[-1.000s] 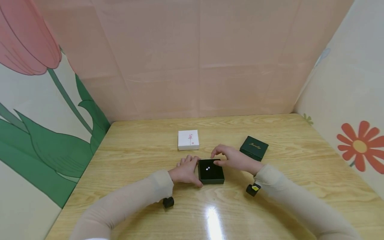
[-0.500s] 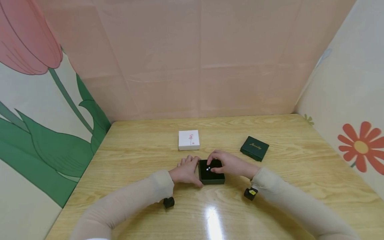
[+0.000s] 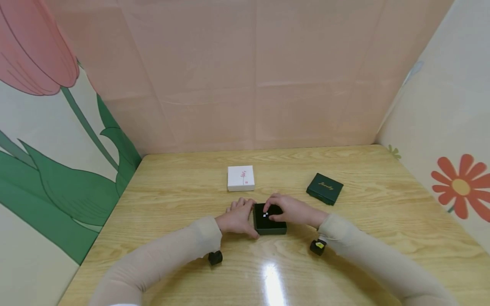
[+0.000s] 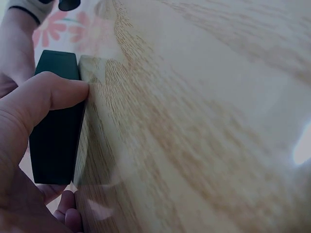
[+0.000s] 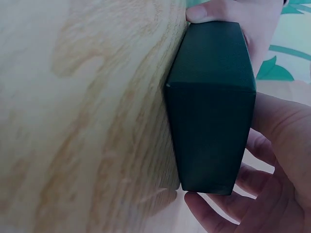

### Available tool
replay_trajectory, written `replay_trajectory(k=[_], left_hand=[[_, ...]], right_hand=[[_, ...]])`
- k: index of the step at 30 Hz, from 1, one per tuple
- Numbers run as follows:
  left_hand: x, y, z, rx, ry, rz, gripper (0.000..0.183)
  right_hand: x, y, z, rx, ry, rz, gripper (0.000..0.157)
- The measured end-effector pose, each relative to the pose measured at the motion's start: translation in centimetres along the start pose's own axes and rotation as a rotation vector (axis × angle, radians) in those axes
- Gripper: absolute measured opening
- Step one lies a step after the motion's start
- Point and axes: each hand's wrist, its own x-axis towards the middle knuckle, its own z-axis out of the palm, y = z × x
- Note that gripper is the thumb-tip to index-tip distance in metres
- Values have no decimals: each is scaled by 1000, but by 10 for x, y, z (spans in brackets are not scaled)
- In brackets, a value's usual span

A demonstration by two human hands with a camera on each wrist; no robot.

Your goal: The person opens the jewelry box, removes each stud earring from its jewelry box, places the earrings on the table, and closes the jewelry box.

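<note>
A dark green box (image 3: 272, 231) with a black inside sits lidless on the table. My left hand (image 3: 238, 217) grips its left side, the thumb bent over the near face (image 4: 56, 145) and the fingers behind. Inside lies a small shiny piece of jewellery (image 3: 266, 215), too small to tell its kind. My right hand (image 3: 292, 210) reaches over the box from the right. Its index fingertip is at the piece and the thumb tip just beside it, with a visible gap between them. In the right wrist view, the box's outer side (image 5: 211, 136) hides those two tips.
A white box (image 3: 240, 178) with a pink flower print stands behind the left hand. A dark green lid (image 3: 325, 189) with gold lettering lies at the back right. Printed walls enclose the wooden table (image 3: 183, 178) on three sides.
My right hand has moved left and down into the box, its fingertips coming to the jewellery. My left hand and the box have stayed in place.
</note>
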Motion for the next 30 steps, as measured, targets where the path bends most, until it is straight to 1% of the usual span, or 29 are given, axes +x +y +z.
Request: replay_trajectory(k=[12, 19, 30], left_hand=[[1, -1, 0, 4, -1, -6, 93], [2, -1, 1, 3, -1, -9, 93], [3, -1, 2, 11, 0, -9, 94]], right_hand=[[4, -2, 2, -32, 39, -12, 11], [4, -2, 2, -49, 32, 2, 9], [3, -4, 1, -46, 28, 6, 8]])
